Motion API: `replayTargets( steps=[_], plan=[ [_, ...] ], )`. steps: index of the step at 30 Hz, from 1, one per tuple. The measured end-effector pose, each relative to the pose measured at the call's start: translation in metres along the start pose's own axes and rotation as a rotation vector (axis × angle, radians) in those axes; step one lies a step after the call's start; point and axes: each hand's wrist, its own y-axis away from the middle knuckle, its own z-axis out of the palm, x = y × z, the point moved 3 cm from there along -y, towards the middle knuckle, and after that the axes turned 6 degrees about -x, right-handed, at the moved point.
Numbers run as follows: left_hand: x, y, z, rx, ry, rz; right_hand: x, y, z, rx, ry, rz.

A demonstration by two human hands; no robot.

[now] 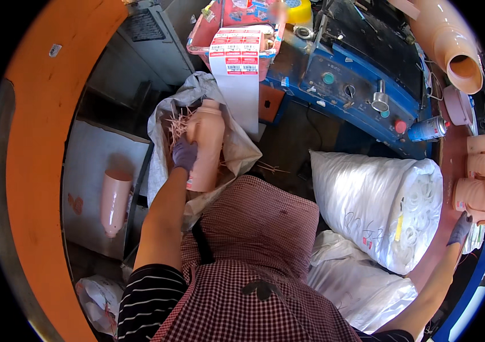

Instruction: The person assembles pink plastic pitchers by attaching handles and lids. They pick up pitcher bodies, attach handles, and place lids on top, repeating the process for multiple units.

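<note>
Head view: the left hand (184,154), gloved in grey-purple, is clamped around the side of a pink plastic bottle (205,145) just left of the frame's centre; the bottle stands roughly upright inside the open mouth of a grey sack (236,148), with thin pink plastic trimmings (178,122) bristling beside it at the sack's upper left edge. The right hand (459,228), also gloved, reaches far to the right edge of the frame; its fingers rest flat and spread against the pink desk (446,171) just below a cluster of pink moulded pieces (480,194); it holds nothing that shows.

As a judgement of progress: 1 bottle is in hand over the sack and looks to be mid-handling, not yet let go; another pink bottle (114,202) lies neck-down in a grey bin (91,171) at the left of the frame, apparently already dealt with; the moulded pieces at the right edge sit untouched, so more work seems to wait there. A large white bundle of rolled film (368,199) lies between the person's checked apron (254,251) and the blue machine (362,85) in the upper middle.
</note>
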Motion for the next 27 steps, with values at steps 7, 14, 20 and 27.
replayTargets(
  steps=[7,14,20,27],
  plan=[
    [-0.011,0.12,-0.168,0.261,0.452,0.085,-0.277,0.259,-0.023,-0.232,-0.416,-0.476],
    [0.021,0.211,-0.239,0.279,0.814,0.362,-0.442,0.493,-0.034,-1.32,-0.878,-0.637],
    [0.161,0.297,-0.259,0.534,0.206,1.245,-0.481,0.516,-0.096,-1.746,-1.474,-0.2],
    [0.221,0.327,-0.221,0.533,-0.048,1.855,-0.4,0.513,-0.145,-1.042,-1.367,-0.328]
  ],
)
